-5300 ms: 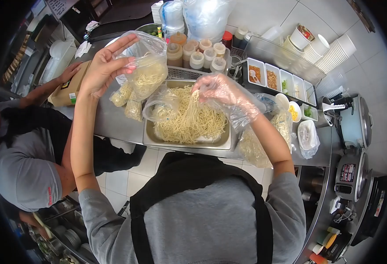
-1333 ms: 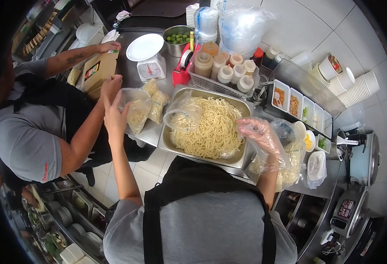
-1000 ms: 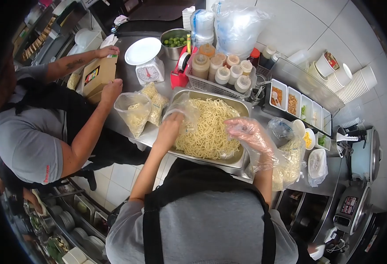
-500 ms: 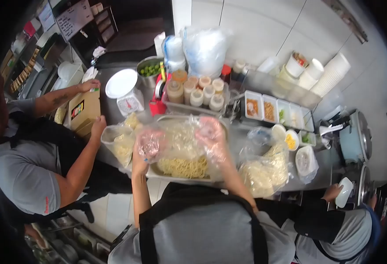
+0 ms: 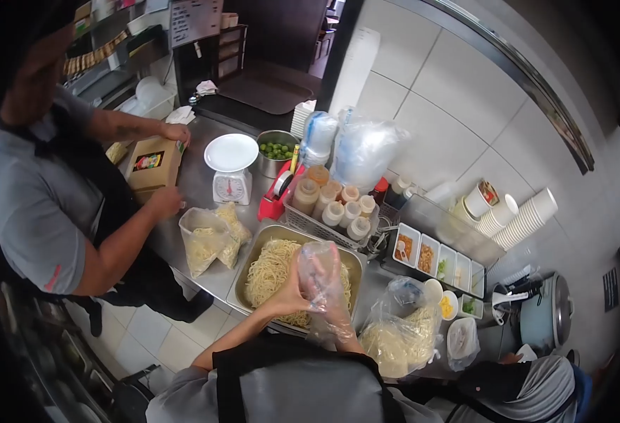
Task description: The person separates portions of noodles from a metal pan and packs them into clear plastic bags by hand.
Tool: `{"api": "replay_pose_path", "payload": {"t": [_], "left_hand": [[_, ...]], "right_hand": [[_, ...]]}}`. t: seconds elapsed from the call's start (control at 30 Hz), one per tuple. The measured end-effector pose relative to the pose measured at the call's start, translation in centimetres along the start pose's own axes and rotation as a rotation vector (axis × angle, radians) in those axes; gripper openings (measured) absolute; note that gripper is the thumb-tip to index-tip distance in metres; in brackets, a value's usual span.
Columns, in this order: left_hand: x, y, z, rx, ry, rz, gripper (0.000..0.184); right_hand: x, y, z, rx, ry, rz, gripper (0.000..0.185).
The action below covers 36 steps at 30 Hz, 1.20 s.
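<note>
A clear plastic bag (image 5: 318,262) is bunched up over the metal tray, wrapped around the fingers of my right hand (image 5: 330,299). My left hand (image 5: 290,296) closes on the bag's left side, its fingers pressed against the plastic. Part of my right hand shows only through the film. Beneath both hands, a heap of cooked noodles (image 5: 271,271) lies in the rectangular metal tray (image 5: 238,292). Left of the tray stand bags of noodles (image 5: 204,243). On its right are more bagged noodles (image 5: 401,338).
Squeeze bottles (image 5: 332,213) fill a basket behind the tray. A kitchen scale (image 5: 232,185) and a pot of limes (image 5: 275,156) stand farther left. Topping containers (image 5: 426,257) are at right. One co-worker (image 5: 42,204) handles a cardboard box (image 5: 152,163); another person (image 5: 535,391) is lower right.
My hands have come together, and the bag that was stretched between them is now bunched around my right hand. More noodles show in the tray. The view has shifted.
</note>
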<state>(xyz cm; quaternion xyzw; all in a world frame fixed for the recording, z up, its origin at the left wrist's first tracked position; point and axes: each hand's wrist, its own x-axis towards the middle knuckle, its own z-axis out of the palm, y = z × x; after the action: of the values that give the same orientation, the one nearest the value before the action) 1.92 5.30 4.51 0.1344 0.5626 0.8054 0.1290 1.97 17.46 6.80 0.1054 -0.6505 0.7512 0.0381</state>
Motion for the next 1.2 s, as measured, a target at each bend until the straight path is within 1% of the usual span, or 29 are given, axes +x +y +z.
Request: {"api": "replay_pose_path", "payload": {"t": [0.1,0.2,0.3,0.33,0.4,0.43,0.47,0.5,0.6,0.67,0.73,0.8,0.87,0.9,1.0,1.03,1.1,1.2], "left_hand": [[-0.2,-0.6,1.2,-0.012,-0.131,-0.091,0.13],[0.0,-1.4,1.5,0.209,-0.185,0.143,0.126],[-0.2,-2.8,1.6,-0.146,-0.225,-0.056,0.114],[-0.1,-3.6,1.3,-0.133,-0.262,-0.09,0.106],[0.0,-4.6,0.9,-0.103,-0.338,-0.16,0.091],[-0.2,-4.6,0.5,-0.13,-0.343,-0.192,0.084],[-0.5,-4.5,-0.1,-0.156,-0.349,-0.225,0.077],[-0.6,-4.0,-0.5,-0.18,-0.355,-0.256,0.071],[-0.5,-1.6,-0.8,-0.487,-0.1,-0.267,0.053],[0.3,-2.1,-1.4,-0.333,0.036,-0.108,0.045],[0.8,-2.2,-1.5,-0.212,0.132,0.011,0.037],[1.0,-2.1,-1.6,-0.13,0.184,0.094,0.032],[1.7,-3.3,-3.2,-0.067,0.237,0.134,0.029],[1.9,-2.9,-3.6,-0.036,0.259,0.152,0.027],[2.9,-1.3,-4.2,-0.12,0.45,0.215,0.021],[3.3,-0.4,-4.8,-0.128,0.461,0.212,0.025],[4.0,0.9,-6.1,-0.146,0.482,0.204,0.032],[4.3,0.6,-4.9,0.388,0.648,0.276,0.047]], "right_hand": [[0.3,0.7,-0.5,0.306,0.024,0.129,0.073],[0.8,0.2,-0.4,0.54,0.069,0.195,0.071],[1.5,-0.7,0.4,0.705,0.12,0.211,0.069],[1.8,-1.3,0.6,0.753,0.136,0.203,0.069],[2.3,-2.3,1.3,0.777,0.136,0.159,0.068],[2.6,-2.6,1.5,0.745,0.116,0.132,0.067],[2.8,-2.7,1.4,0.673,0.074,0.091,0.067],[3.1,-2.4,0.8,0.521,0.011,0.048,0.066],[3.9,-0.3,-2.1,0.071,-0.159,-0.104,0.062],[3.9,1.7,-4.1,-0.224,-0.271,-0.202,0.06],[3.2,3.0,-4.2,-0.266,-0.314,-0.222,0.056],[2.2,3.8,-3.5,-0.062,-0.288,-0.157,0.051],[1.7,3.9,-2.7,0.243,-0.266,0.004,0.054],[1.5,3.7,-2.4,0.394,-0.248,0.085,0.056],[-1.0,3.2,-3.6,-0.002,-0.358,0.245,0.068],[-1.9,3.1,-4.2,-0.052,-0.392,0.292,0.069],[-2.8,2.6,-5.0,-0.039,-0.434,0.372,0.07],[-3.3,2.3,-5.3,0.229,-0.327,0.418,0.071]]}}
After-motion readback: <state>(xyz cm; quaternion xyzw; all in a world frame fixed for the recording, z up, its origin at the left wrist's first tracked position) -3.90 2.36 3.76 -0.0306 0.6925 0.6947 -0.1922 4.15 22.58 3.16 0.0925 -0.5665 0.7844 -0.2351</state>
